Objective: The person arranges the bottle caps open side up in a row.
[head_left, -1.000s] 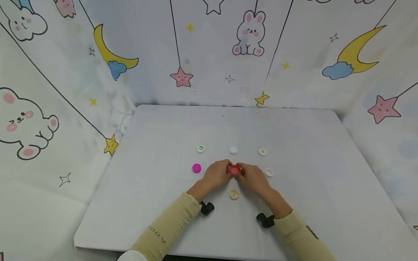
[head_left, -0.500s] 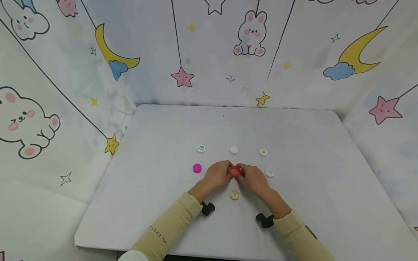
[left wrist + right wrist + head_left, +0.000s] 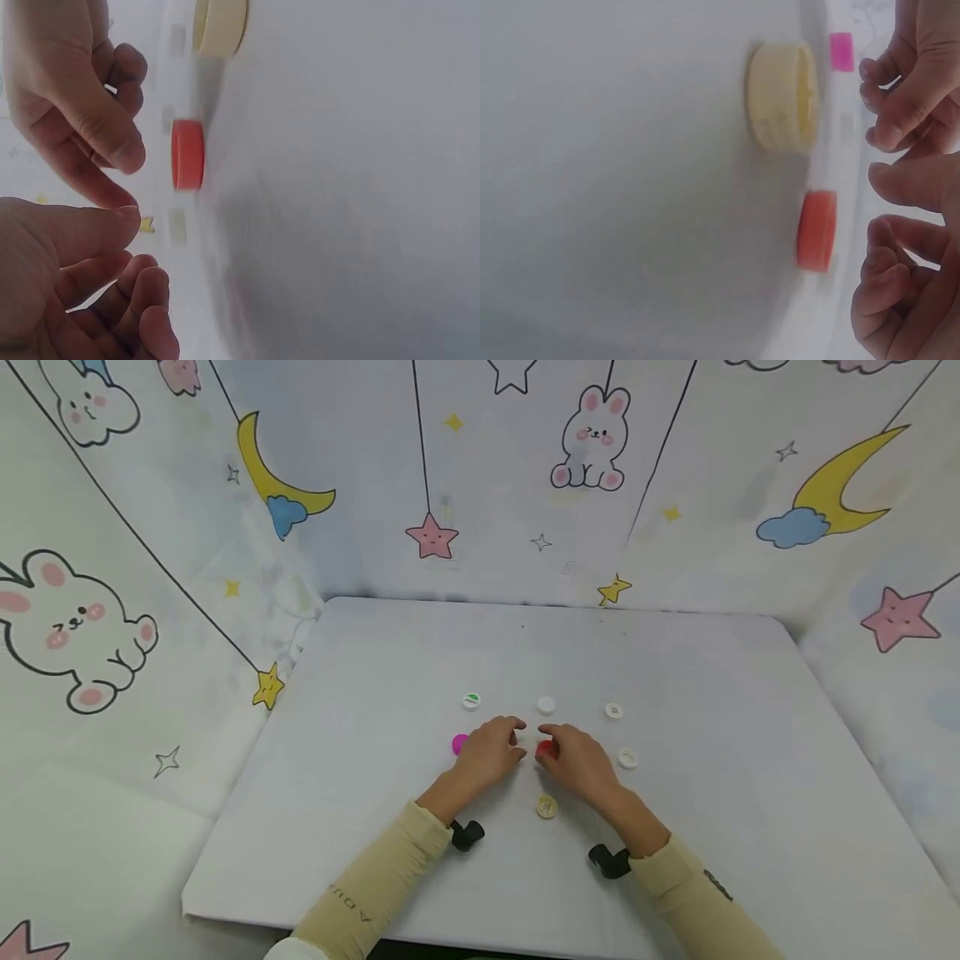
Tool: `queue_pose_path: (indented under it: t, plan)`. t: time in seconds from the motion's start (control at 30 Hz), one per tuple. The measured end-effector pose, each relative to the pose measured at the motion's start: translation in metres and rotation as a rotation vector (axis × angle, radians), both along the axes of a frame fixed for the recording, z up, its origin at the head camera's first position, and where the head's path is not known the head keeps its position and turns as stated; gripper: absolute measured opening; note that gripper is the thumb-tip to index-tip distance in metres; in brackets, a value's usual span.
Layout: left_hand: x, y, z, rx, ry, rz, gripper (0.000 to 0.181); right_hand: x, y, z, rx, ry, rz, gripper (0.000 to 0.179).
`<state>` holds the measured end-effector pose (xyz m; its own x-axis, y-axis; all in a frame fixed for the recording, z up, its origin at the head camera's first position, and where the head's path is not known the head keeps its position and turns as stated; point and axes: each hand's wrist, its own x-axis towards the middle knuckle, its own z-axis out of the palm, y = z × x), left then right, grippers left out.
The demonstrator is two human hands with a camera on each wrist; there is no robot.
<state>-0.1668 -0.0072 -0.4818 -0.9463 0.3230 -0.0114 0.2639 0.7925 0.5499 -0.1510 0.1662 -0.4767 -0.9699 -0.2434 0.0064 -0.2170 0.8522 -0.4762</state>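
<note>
Closest to the person: yellowish cap [image 3: 547, 807] on the white table [image 3: 705, 693]. Just past it, L hand [image 3: 487, 753] & R hand [image 3: 585, 764] face each other, both w/ thumb & fingers spread, nothing pinched. Red cap [image 3: 817, 230] sits flat on the table near the fingers of the R hand, partly hidden by it in the head cam. Pink cap [image 3: 459, 744] is partly behind L hand, white ring-like cap [image 3: 627, 759] right of R hand. Further back, 3 white caps [image 3: 545, 705] in a row, then cartoon backdrop [image 3: 510, 485].
</note>
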Motion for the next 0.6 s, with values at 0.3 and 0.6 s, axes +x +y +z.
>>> queue_pose_path:
  t: [0.3, 0.6]
  plan:
    - [0.001, -0.050, 0.002, 0.032, 0.017, 0.095, 0.034, -0.010, -0.035, 0.004, 0.021, -0.053, 0.063, 0.045]
    - [0.001, -0.084, -0.007, 0.079, -0.016, 0.205, 0.031, -0.018, -0.061, 0.007, 0.073, -0.087, 0.116, 0.044]
